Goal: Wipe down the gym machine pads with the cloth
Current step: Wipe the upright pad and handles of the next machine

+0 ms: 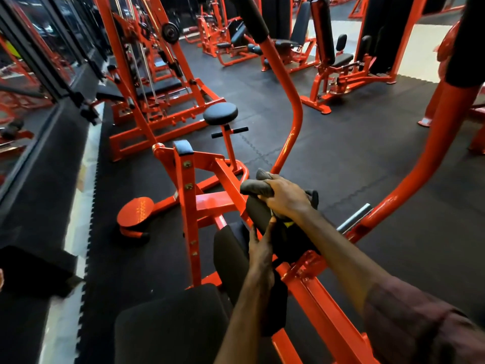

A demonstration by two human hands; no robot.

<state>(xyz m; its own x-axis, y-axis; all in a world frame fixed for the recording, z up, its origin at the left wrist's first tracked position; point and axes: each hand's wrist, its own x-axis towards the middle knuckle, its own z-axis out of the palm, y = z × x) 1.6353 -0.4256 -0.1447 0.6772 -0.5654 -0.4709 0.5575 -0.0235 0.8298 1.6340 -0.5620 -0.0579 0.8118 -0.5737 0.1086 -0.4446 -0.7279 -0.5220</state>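
Observation:
A dark grey cloth (256,183) is bunched in my right hand (284,197), which grips it and presses it on top of a black roller pad (258,215) of the orange machine. My left hand (259,245) lies just below, fingers stretched up along the side of that pad, touching it. A second black pad (229,254) sits lower left of the first. The black seat pad (170,324) is nearest me at the bottom. Part of the roller pad is hidden behind my hands.
The machine's orange frame (187,206) and two curved orange arms (294,122) rise around the pads. A round black stool pad (220,113) stands ahead. Other orange machines fill the black rubber floor (341,153). A mirror wall (31,74) runs along the left.

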